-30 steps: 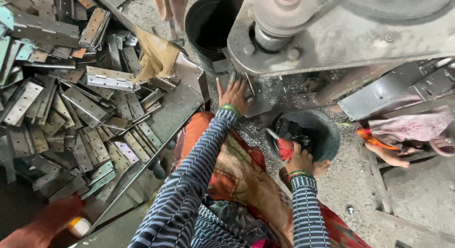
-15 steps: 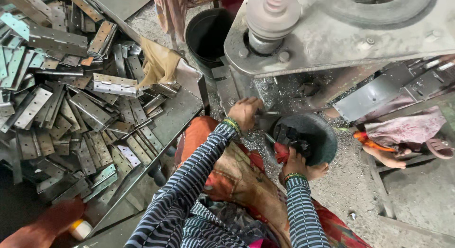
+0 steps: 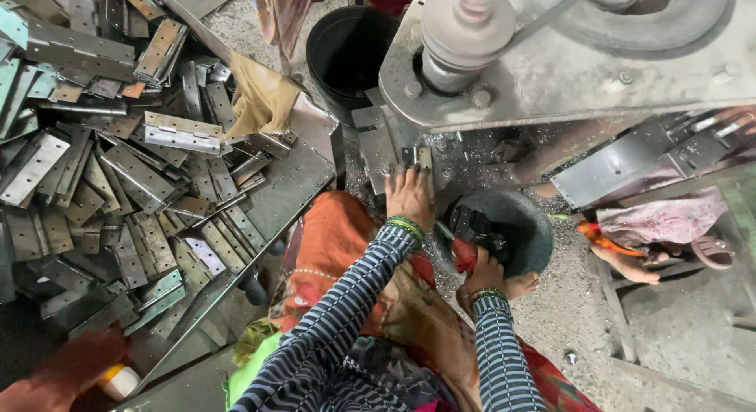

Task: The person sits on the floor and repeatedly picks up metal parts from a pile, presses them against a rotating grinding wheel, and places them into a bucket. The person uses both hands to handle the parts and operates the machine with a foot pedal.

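A grey machine (image 3: 567,73) fills the far right. A heap of metal hinges (image 3: 102,168) covers the surface (image 3: 295,191) at left, with a black bucket (image 3: 350,53) beyond it. Near the machine's base sits a dark bowl (image 3: 524,223) of small parts. The left hand (image 3: 409,198) closes its fingers on a small hinge (image 3: 419,157) at the machine. The right hand (image 3: 487,274) rests at the bowl's rim, its grip hidden.

Gritty concrete floor (image 3: 677,333), daylight, grey machine frame (image 3: 567,73)
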